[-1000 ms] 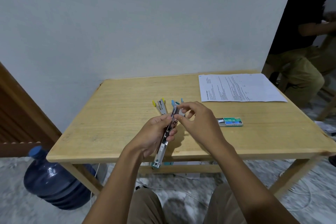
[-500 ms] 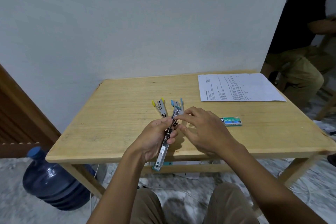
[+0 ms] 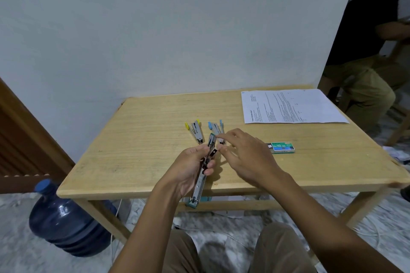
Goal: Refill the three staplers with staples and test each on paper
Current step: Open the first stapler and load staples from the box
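My left hand (image 3: 188,168) grips a teal stapler (image 3: 202,178) that is swung open into one long metal strip, pointing away from me over the table's near edge. My right hand (image 3: 246,157) reaches in from the right with fingers stretched out, its index fingertip touching the stapler's far end. Whether it pinches staples I cannot tell. A yellow stapler (image 3: 195,132) and a blue stapler (image 3: 215,127) lie on the wooden table (image 3: 144,139) just beyond my hands. A green staple box (image 3: 282,147) lies to the right, slid partly open. Printed paper (image 3: 290,106) lies at the far right corner.
A large blue water jug (image 3: 64,221) stands on the floor by the table's left leg. Another person (image 3: 372,62) sits beyond the table's right side. A white wall runs behind the table, and cables lie on the floor underneath.
My right hand has lowered and its fingers have straightened from a pinch at the stapler's far end. My left hand keeps holding the open stapler in much the same place.
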A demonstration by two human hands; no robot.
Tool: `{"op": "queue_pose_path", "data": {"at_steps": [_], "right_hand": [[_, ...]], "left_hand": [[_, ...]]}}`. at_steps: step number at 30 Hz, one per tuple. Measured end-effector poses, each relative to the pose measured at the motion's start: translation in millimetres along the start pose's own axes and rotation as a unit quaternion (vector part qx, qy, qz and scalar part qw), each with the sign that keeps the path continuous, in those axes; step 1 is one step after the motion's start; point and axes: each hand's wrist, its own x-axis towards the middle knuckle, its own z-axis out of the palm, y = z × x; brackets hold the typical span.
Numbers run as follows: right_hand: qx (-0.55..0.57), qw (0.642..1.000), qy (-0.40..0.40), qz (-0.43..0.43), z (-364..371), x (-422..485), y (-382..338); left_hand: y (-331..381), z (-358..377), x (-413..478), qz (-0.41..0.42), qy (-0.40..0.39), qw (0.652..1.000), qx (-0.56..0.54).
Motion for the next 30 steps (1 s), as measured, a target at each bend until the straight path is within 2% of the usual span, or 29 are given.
{"op": "queue_pose_path", "data": {"at_steps": [3, 5, 7, 13, 22, 30], "right_hand": [[0.208, 0.976, 0.053, 0.036, 2.4, -7.0, -3.4], [0.286, 0.956, 0.063, 0.018, 4.5, -11.0, -7.5], [0.283, 0.955, 0.086, -0.013, 8.5, -12.6, -9.0], [0.281, 0.951, 0.127, -0.010, 14.5, -7.1, -7.9], [0.267, 0.955, 0.110, 0.067, 28.6, -4.5, -12.6], [0.201, 0.958, 0.194, 0.066, 35.9, -5.3, -23.6]], "left_hand": [[-1.1, -0.7, 1.0, 0.005, 0.007, 1.000, 0.004], [-1.8, -0.8, 2.0, 0.008, 0.005, 1.000, 0.009], [-2.5, -1.3, 2.8, 0.009, 0.001, 1.000, 0.011], [-0.9, 0.6, 0.6, 0.017, -0.010, 1.000, -0.005], [2.9, 6.6, -3.2, 0.029, 0.000, 1.000, 0.010], [1.2, 6.4, -3.1, 0.045, 0.005, 0.998, 0.042]]}}
